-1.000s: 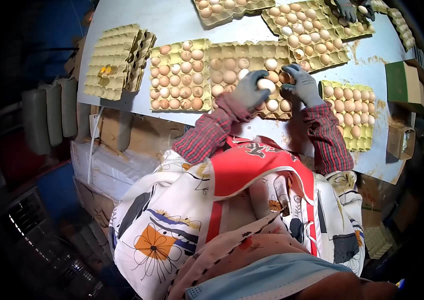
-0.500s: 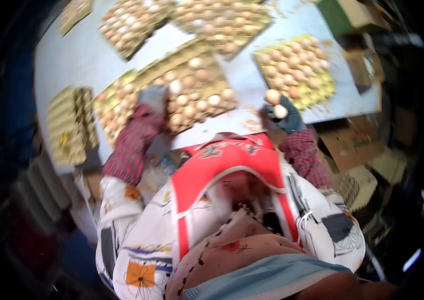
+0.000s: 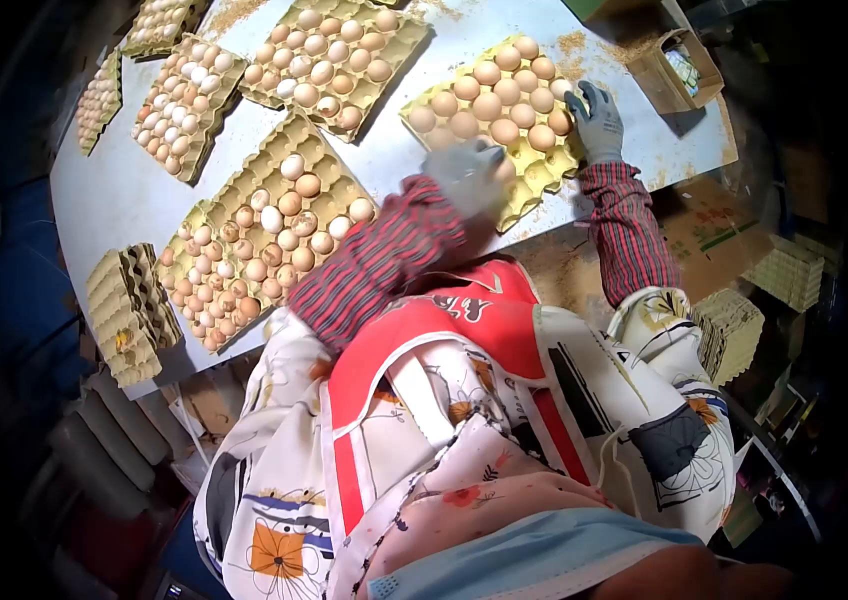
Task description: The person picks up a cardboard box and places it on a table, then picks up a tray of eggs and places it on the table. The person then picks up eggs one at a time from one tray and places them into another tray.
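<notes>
Egg tray: the yellow egg tray (image 3: 519, 185) lies on the table (image 3: 134, 195) straight ahead of me, near the front edge, and both hands are at it. I see brown eggs filling most of its cups.
Left hand: my left hand (image 3: 471, 175), in a grey glove, lies over the tray's near left corner. It is blurred, so I cannot tell whether its fingers hold an egg or simply rest there.
Right hand: my right hand (image 3: 594, 120), also gloved in grey, sits at the tray's right edge, fingers spread flat against the outer eggs (image 3: 542, 137). It grips nothing that I can see.
Sleeves: red plaid sleeves (image 3: 374, 265) cover both my forearms, above a red and white patterned apron (image 3: 464, 330).
Long tray: a longer tray of mixed eggs (image 3: 264, 230) lies to my left on the table, well apart from my hands, some cups empty.
Far trays: a full tray (image 3: 329, 60) sits beyond it, and further full trays (image 3: 179, 95) lie toward the far left.
Empty stack: a stack of empty trays (image 3: 129, 315) rests at the table's near left corner.
Small box: an open cardboard box (image 3: 679, 70) stands on the table just beyond my right hand.
Litter: sawdust-like bits (image 3: 574, 45) lie scattered on the table around the yellow tray.
</notes>
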Tool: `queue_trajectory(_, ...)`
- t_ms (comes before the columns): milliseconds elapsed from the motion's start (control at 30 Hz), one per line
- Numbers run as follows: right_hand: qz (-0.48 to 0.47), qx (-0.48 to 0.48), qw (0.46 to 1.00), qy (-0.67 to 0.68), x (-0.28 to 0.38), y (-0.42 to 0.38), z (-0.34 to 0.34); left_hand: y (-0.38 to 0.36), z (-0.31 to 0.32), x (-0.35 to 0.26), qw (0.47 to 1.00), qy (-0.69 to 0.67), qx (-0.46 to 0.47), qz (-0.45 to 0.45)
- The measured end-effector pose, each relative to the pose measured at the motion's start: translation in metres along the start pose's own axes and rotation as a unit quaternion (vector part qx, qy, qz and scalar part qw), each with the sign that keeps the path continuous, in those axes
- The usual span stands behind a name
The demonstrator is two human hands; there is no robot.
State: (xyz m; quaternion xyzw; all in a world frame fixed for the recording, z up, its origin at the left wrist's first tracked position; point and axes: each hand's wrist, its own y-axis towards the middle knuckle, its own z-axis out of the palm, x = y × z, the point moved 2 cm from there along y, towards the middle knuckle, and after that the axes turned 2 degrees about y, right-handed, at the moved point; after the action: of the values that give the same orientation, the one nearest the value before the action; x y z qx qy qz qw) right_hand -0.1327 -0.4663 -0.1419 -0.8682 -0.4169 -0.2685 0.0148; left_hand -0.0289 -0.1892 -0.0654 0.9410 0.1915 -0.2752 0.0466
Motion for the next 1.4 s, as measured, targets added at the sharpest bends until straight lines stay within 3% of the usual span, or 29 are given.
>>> queue_trajectory(33,-0.075,-0.044,0.996,0.023,-0.014,0.005,0.009,0.021,0.023,-0.006,1.000,0.011,-0.006,0.018)
queue_trajectory(67,-0.121,-0.025,0.992,-0.016,-0.017,0.005,0.012,0.042,0.041,-0.009,0.998,0.056,-0.008,0.037)
queue_trajectory(100,-0.126,-0.038,0.991,-0.008,-0.020,0.003,0.012,0.055,0.052,-0.010,0.993,0.101,-0.010,0.057)
queue_trajectory(133,-0.130,-0.050,0.990,-0.001,-0.023,-0.004,0.009,0.055,0.028,-0.028,0.988,0.133,0.071,0.040)
queue_trajectory(167,-0.136,-0.062,0.989,0.006,-0.024,-0.010,0.004,0.056,0.033,-0.028,0.991,0.112,0.057,0.035)
queue_trajectory(233,0.026,-0.088,0.970,0.223,-0.035,-0.037,-0.010,0.059,0.047,-0.028,0.997,0.071,0.028,0.025)
queue_trajectory(267,0.077,-0.115,0.952,0.272,-0.032,-0.052,-0.019,0.054,0.039,-0.038,0.996,0.024,0.084,-0.010)
queue_trajectory(300,0.129,-0.140,0.928,0.320,-0.031,-0.066,-0.028,0.049,0.061,-0.036,0.999,-0.031,0.011,0.034)
queue_trajectory(367,0.212,-0.095,0.911,0.340,-0.048,-0.094,-0.027,0.052,0.094,-0.047,0.994,-0.023,-0.032,0.098)
queue_trajectory(433,0.230,-0.129,0.885,0.383,-0.058,-0.112,-0.014,0.071,0.116,-0.065,0.990,-0.020,-0.046,0.133)
queue_trajectory(500,0.230,-0.106,0.874,0.414,-0.064,-0.117,-0.014,0.098,0.111,-0.089,0.975,-0.074,-0.115,0.176)
queue_trajectory(567,0.161,-0.140,0.913,0.349,-0.075,-0.114,-0.011,0.137,0.136,-0.092,0.960,-0.046,-0.135,0.242)
queue_trajectory(633,0.108,-0.143,0.975,0.134,-0.110,-0.120,-0.001,0.155,0.154,-0.092,0.964,0.021,-0.122,0.235)
queue_trajectory(667,0.262,-0.123,0.875,0.388,-0.106,-0.118,0.003,0.157,0.156,-0.092,0.968,0.042,-0.124,0.216)
queue_trajectory(700,0.280,-0.106,0.864,0.405,-0.103,-0.114,0.003,0.158,0.149,-0.094,0.970,0.057,-0.129,0.198)
queue_trajectory(767,0.250,-0.076,0.903,0.342,-0.077,-0.112,-0.002,0.155,0.146,-0.087,0.973,0.068,-0.150,0.162)
queue_trajectory(900,0.220,-0.049,0.928,0.297,-0.022,-0.111,-0.035,0.112,0.106,-0.064,0.963,0.038,-0.242,0.110)
queue_trajectory(1033,0.178,-0.008,0.935,0.308,0.031,-0.105,-0.036,-0.011,0.030,-0.004,0.909,-0.075,-0.409,0.028)
queue_trajectory(1067,0.137,-0.024,0.937,0.321,0.038,-0.104,-0.026,-0.054,0.007,0.022,0.941,-0.014,-0.335,-0.049)
queue_trajectory(1100,0.077,0.011,0.947,0.312,0.042,-0.096,-0.016,-0.097,-0.007,0.056,0.928,-0.058,-0.339,-0.142)
queue_trajectory(1133,0.033,0.018,0.951,0.307,0.065,-0.096,-0.005,-0.143,-0.029,0.084,0.905,-0.041,-0.368,-0.209)
queue_trajectory(1167,0.038,0.049,0.954,0.293,0.087,-0.096,0.007,-0.192,-0.043,0.114,0.884,-0.015,-0.311,-0.347)
queue_trajectory(1200,-0.048,0.073,0.949,0.302,0.108,-0.099,0.025,-0.237,-0.053,0.140,0.829,-0.021,-0.379,-0.411)
queue_trajectory(1233,-0.029,0.127,0.949,0.288,0.155,-0.108,0.029,-0.278,-0.059,0.167,0.797,0.027,-0.376,-0.471)
queue_trajectory(1267,-0.100,0.171,0.939,0.282,0.171,-0.115,0.049,-0.305,-0.056,0.189,0.790,0.076,-0.323,-0.517)
queue_trajectory(1333,-0.244,0.221,0.907,0.263,0.242,-0.128,0.057,-0.339,-0.039,0.224,0.802,0.098,-0.126,-0.575)
queue_trajectory(1400,-0.310,0.251,0.883,0.248,0.287,-0.139,0.073,-0.349,-0.030,0.244,0.821,0.059,-0.032,-0.568)
